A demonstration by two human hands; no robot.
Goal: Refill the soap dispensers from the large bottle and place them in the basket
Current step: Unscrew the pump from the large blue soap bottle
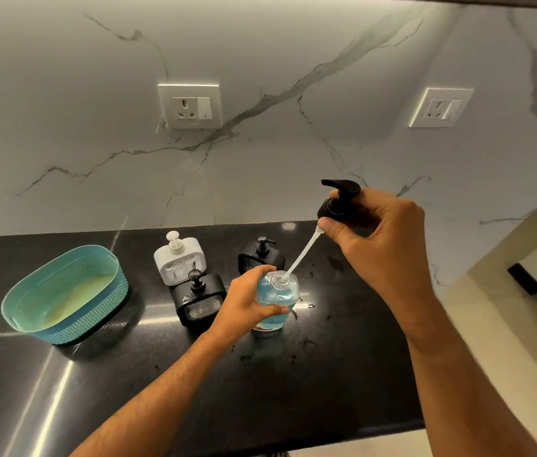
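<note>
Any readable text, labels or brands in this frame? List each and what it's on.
None readable.
Large bottle: label near its base is hidden by the left hand and blurred.
Left wall socket: faint mark on the lower plate, too small to read.

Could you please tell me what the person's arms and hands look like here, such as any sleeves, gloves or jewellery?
Both forearms are bare up to the frame edge, with no sleeves in view. The left hand and right hand wear no gloves, and no rings, watch or bracelet show on the visible fingers or wrists. No markings show.
</note>
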